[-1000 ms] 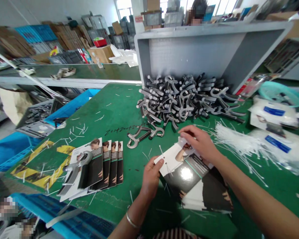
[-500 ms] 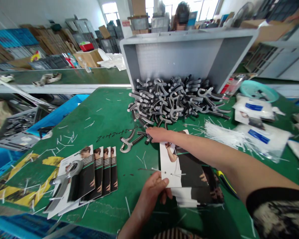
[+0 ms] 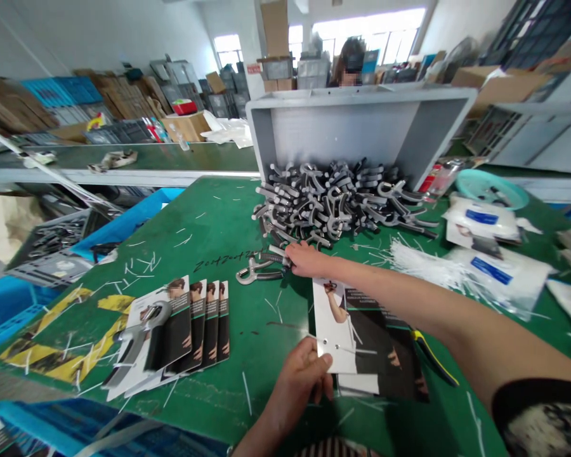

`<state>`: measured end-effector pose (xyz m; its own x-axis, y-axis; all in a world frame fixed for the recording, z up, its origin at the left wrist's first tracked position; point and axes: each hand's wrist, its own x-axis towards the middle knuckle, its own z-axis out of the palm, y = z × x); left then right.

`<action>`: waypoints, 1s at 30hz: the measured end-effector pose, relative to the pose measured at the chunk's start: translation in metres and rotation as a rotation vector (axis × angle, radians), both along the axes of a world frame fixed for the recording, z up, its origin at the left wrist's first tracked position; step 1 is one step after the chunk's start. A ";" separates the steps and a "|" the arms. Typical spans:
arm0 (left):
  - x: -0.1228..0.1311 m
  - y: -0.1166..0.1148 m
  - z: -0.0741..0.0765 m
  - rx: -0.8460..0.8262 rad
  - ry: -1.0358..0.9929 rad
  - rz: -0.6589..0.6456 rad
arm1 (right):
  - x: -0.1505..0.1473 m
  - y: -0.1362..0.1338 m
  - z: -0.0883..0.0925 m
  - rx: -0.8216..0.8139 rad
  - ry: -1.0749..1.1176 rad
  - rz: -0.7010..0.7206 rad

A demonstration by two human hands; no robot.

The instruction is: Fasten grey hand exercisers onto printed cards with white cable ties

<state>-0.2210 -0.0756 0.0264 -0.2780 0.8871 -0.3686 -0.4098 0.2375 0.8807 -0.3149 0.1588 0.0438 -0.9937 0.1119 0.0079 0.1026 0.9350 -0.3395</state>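
My left hand (image 3: 299,374) pinches the lower left corner of a printed backing card (image 3: 356,333) that lies on a small stack of cards near the front of the green table (image 3: 219,216). My right hand (image 3: 303,259) is stretched forward across the card, its fingers closed on a grey hand gripper (image 3: 259,270) lying loose in front of the big pile of hand grippers (image 3: 335,200). To the left lie fanned cards (image 3: 197,320), the front one with a hand gripper (image 3: 137,336) mounted on it.
A tipped grey bin (image 3: 361,124) stands behind the pile. White cable ties (image 3: 421,260) and plastic bags (image 3: 497,270) lie at the right, with a teal bowl (image 3: 492,187). Blue crates (image 3: 124,212) sit left of the table. Another person (image 3: 347,63) is beyond the bin.
My right hand left the card's top edge, reached forward to the loose hand gripper and closed on it. My left hand slid down to the card's lower corner.
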 end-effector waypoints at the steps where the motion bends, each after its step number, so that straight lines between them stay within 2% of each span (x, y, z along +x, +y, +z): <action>1: 0.004 0.000 0.000 -0.011 0.019 -0.005 | 0.001 0.002 0.005 -0.056 0.041 -0.007; 4: 0.011 -0.002 0.005 -0.058 0.136 -0.070 | 0.008 0.018 0.022 -0.243 0.154 -0.066; 6: 0.004 -0.006 0.015 -0.100 0.288 -0.099 | 0.014 0.035 0.034 -0.374 0.215 -0.121; 7: -0.003 -0.008 0.021 -0.120 0.385 -0.078 | 0.018 0.045 0.040 -0.435 0.243 -0.144; 9: -0.024 -0.008 0.033 -0.138 0.591 0.046 | 0.028 0.061 0.050 -0.538 0.291 -0.176; 11: -0.048 -0.001 0.041 -0.088 0.788 0.189 | 0.043 0.070 0.058 -0.608 0.325 -0.197; 12: -0.059 0.005 0.041 -0.046 0.879 0.216 | 0.052 0.071 0.060 -0.630 0.334 -0.205; 14: -0.079 0.016 0.034 0.016 1.056 0.177 | 0.079 0.064 0.062 -0.653 0.346 -0.217; 17: -0.098 0.024 0.007 -0.024 1.325 0.127 | 0.142 0.041 0.056 -0.635 0.398 -0.283; 20: -0.106 0.012 -0.022 -0.170 1.482 0.172 | 0.218 0.022 0.039 -0.508 0.508 -0.581; 23: -0.108 0.000 -0.039 -0.293 1.479 0.139 | 0.274 0.013 0.020 -0.525 0.541 -0.827; 26: -0.115 0.006 -0.045 -0.309 1.435 0.146 | 0.289 0.011 0.008 -0.643 0.578 -0.920; 30: -0.137 0.020 -0.041 -0.263 1.331 0.165 | 0.272 0.003 0.016 -0.723 0.646 -0.838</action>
<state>-0.3576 -0.0555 -0.0145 -0.6468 0.7550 0.1077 0.6649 0.4891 0.5646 -0.0426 0.1616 0.0594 -0.4562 0.8794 0.1359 0.1946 0.2476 -0.9491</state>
